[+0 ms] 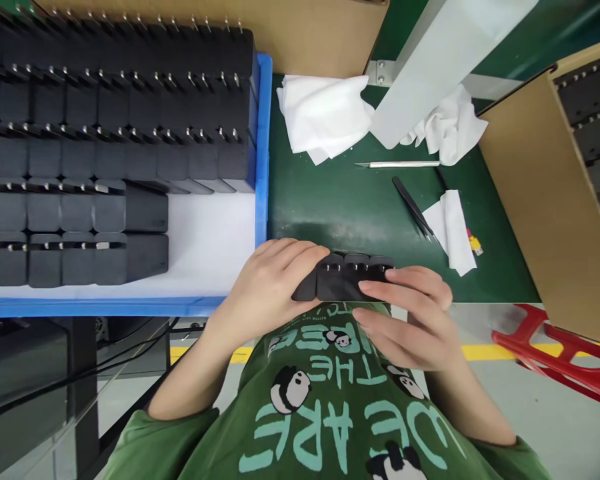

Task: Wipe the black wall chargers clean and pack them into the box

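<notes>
A short row of black power adapters (353, 283) with small metal prongs lies at the front edge of the green table. My left hand (275, 273) grips the row's left end, its fingers closed round the side. At the opposite end, my right hand (415, 310) has its fingers against the front and right side of the adapters. Part of the row is hidden behind both hands. To the left, a blue-rimmed tray (263, 153) bears rows of similar black adapters (145, 213), prongs showing, with white lining bare at its right front.
Folded white cloth (325, 113), a craft knife (400, 164) and black tweezers (414, 208) lie behind my hands. A cardboard box (545, 193) with black parts stands at right, near a grey post (440, 60). A red stool (560, 347) is below the table's right side.
</notes>
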The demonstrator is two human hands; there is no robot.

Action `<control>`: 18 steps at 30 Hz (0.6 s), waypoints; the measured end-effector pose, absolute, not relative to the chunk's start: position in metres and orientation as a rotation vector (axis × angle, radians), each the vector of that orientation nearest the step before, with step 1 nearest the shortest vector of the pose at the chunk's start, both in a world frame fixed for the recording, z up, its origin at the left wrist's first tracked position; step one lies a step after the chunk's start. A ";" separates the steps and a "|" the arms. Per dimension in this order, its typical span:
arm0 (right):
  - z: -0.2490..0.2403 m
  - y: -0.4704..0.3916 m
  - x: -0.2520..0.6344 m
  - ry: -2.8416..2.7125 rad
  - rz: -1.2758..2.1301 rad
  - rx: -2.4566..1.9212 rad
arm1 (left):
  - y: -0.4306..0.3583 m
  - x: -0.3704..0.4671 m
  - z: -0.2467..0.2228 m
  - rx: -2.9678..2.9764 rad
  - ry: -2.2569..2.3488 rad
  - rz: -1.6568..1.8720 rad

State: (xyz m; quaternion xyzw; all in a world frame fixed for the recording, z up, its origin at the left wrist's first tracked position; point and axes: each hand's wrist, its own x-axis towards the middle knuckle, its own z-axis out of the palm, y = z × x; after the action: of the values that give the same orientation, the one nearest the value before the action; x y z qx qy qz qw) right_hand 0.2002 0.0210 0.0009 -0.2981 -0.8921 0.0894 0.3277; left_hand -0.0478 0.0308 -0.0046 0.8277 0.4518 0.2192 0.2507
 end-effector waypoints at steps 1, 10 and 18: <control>0.003 0.020 0.203 -2.318 0.199 -0.795 | 0.031 -0.049 -0.005 2.260 1.215 0.618; -0.011 0.065 0.250 -1.819 0.195 -1.656 | 0.021 -0.042 0.019 1.714 0.999 1.378; -0.008 0.094 0.234 -1.891 0.323 -1.566 | -0.009 -0.002 0.046 1.520 1.075 1.583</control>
State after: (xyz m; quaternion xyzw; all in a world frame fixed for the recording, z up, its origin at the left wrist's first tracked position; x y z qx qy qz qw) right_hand 0.2339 0.0937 -0.0085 -0.5976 -0.7218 0.1234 0.3266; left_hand -0.0015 -0.0092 0.0461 0.5844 0.4134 0.6088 0.3420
